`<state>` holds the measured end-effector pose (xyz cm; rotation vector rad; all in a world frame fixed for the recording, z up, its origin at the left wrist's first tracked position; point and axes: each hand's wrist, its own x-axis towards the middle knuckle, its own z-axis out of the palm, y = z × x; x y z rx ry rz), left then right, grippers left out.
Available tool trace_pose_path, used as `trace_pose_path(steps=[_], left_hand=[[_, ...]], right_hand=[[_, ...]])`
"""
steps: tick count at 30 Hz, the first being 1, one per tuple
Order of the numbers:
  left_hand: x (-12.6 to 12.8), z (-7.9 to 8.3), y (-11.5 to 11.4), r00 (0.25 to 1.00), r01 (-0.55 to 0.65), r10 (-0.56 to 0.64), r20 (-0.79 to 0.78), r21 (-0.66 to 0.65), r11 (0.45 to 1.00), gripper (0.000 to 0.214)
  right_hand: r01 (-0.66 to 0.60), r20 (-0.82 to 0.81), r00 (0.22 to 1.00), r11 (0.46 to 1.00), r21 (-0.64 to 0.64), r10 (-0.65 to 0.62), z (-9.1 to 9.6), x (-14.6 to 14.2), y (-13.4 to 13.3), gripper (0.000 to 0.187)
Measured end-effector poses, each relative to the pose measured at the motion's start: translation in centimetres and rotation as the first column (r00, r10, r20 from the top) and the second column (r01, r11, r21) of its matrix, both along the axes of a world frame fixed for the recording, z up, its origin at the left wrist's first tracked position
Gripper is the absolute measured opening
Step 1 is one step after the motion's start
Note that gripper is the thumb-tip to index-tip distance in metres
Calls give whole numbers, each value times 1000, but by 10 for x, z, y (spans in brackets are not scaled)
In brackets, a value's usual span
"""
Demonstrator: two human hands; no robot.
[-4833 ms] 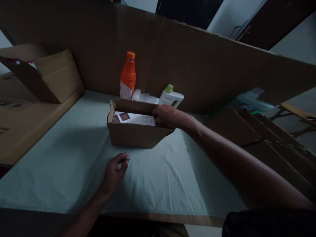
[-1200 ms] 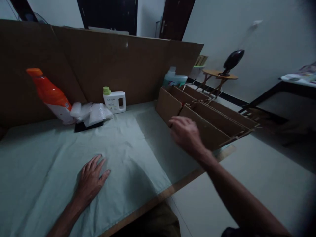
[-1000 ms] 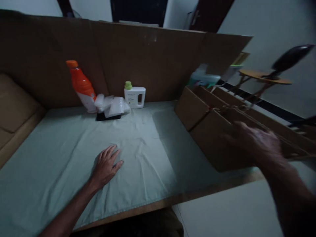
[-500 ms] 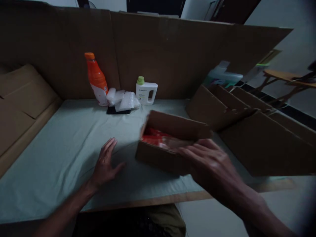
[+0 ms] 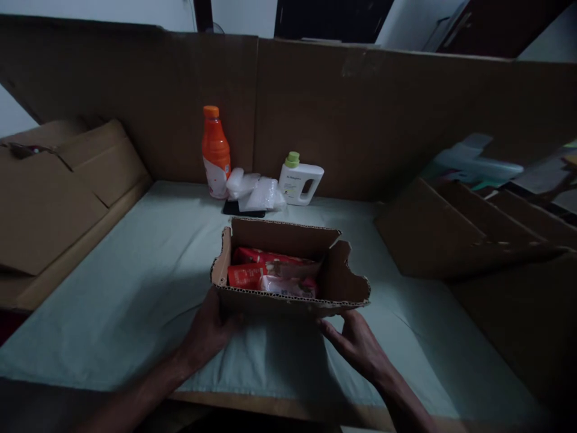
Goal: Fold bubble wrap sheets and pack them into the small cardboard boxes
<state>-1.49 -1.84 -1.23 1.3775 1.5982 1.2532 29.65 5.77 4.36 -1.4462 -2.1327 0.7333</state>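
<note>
One tall brown cardboard wall (image 5: pixel 360 120) backs the table (image 5: pixel 135 288), which has a pale green cloth on it. Flattened brown cardboard sheets (image 5: pixel 54 198) lie at the left edge. An open brown corrugated cardboard box (image 5: pixel 279 304) sits mid-table, near the front edge. Left hand (image 5: pixel 210 331) clasps the box's front-left corner. Right hand (image 5: pixel 356 346) is spread wide, fingertips touching its front-right bottom edge. Orange plastic bottle (image 5: pixel 215 150), white jug w/ green cap (image 5: pixel 300 180) & clear bubble-wrap bundle (image 5: pixel 255 192) sit by the wall, well apart from the box. Red packets (image 5: pixel 246 275) lie inside the box.
</note>
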Motion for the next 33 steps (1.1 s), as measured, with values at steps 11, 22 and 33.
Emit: trace_pose_path(steps=[11, 22, 33], left_hand=[[2, 22, 155, 981, 109, -81, -178, 158, 981, 65], [-77, 64, 256, 847, -178, 221, -483, 133, 975, 53], [-84, 110, 293, 814, -443, 403, -418, 1, 897, 14]], right_hand=[[193, -348, 918, 981, -27, -190, -16, -28, 122, 45], [237, -413, 879, 970, -57, -239, -53, -32, 117, 40], [244, -370, 900, 970, -14, -232, -59, -29, 119, 35]])
